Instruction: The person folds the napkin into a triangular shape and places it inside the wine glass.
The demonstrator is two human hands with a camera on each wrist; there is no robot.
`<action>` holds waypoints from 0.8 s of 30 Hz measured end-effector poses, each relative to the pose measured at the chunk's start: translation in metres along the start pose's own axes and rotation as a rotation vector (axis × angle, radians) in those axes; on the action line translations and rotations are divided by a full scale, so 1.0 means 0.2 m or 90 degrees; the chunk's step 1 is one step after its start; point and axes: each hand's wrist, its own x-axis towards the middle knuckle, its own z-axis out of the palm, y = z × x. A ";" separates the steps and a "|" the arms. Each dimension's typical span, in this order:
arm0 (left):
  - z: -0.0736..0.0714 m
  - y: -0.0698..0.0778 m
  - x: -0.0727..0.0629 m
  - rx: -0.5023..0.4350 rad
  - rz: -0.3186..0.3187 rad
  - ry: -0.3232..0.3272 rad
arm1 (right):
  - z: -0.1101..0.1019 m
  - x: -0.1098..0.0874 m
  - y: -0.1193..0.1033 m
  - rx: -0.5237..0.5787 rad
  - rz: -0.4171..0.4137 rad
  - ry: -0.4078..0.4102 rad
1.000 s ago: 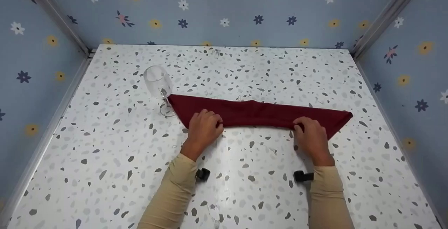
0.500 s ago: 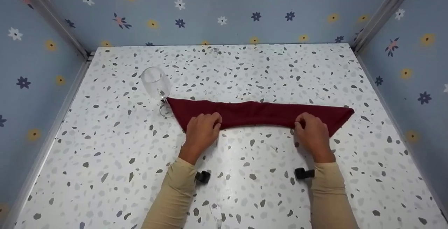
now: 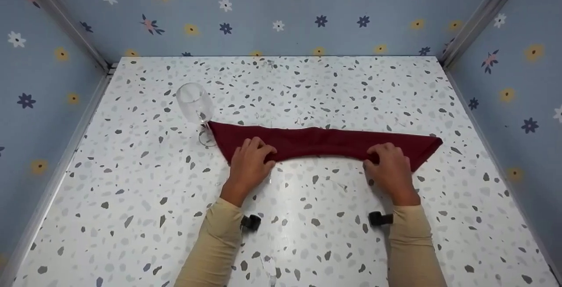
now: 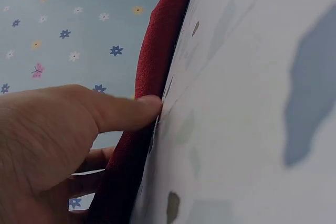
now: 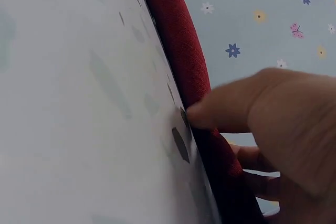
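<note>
A dark red cloth napkin (image 3: 320, 142), folded into a long strip with slanted ends, lies across the table. My left hand (image 3: 249, 166) holds its near edge left of the middle, fingers over the top and thumb (image 4: 144, 111) against the front of the fold. Toward the other end, my right hand (image 3: 390, 170) grips the same edge, its thumb (image 5: 207, 114) on the near side and fingers bent behind. Between the hands the near edge bows slightly away from me. Both wrist views show a thick, rounded fold; the fingertips behind it are partly hidden.
An upright stemmed wine glass (image 3: 194, 102) stands at the napkin's far left corner, its foot right beside the cloth. The speckled white table (image 3: 307, 243) is bounded by blue floral panels (image 3: 281, 10) at the back and sides.
Both thumbs have spread a little from the index fingers, down along the napkin's near edge. The near edge bows more than a second ago. The glass stays standing.
</note>
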 end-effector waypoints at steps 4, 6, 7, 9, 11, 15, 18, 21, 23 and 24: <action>0.00 0.00 0.01 0.002 -0.004 0.008 | 0.00 0.00 0.00 0.011 -0.003 0.016; 0.00 0.00 0.01 0.008 -0.005 0.013 | 0.01 0.01 0.00 0.014 -0.006 0.023; 0.00 0.00 0.01 0.010 -0.005 0.017 | 0.01 0.01 0.00 0.013 -0.008 0.025; 0.00 0.01 0.01 0.016 -0.001 0.027 | 0.01 0.01 0.00 0.012 -0.010 0.032; 0.00 0.01 0.01 0.022 0.002 0.039 | 0.01 0.01 0.00 0.010 -0.009 0.036; 0.00 0.00 0.01 0.026 0.004 0.056 | 0.01 0.00 0.01 0.006 -0.005 0.043; 0.00 0.00 0.01 0.014 -0.002 0.065 | 0.01 0.00 0.01 0.002 -0.003 0.048; 0.00 0.00 0.01 -0.004 -0.009 0.077 | 0.01 0.00 0.01 -0.001 -0.001 0.047; 0.01 0.01 0.00 -0.013 -0.011 0.084 | 0.01 0.00 0.01 -0.002 0.005 0.046; 0.01 0.01 0.00 -0.016 -0.011 0.089 | 0.00 0.00 0.01 -0.001 0.008 0.044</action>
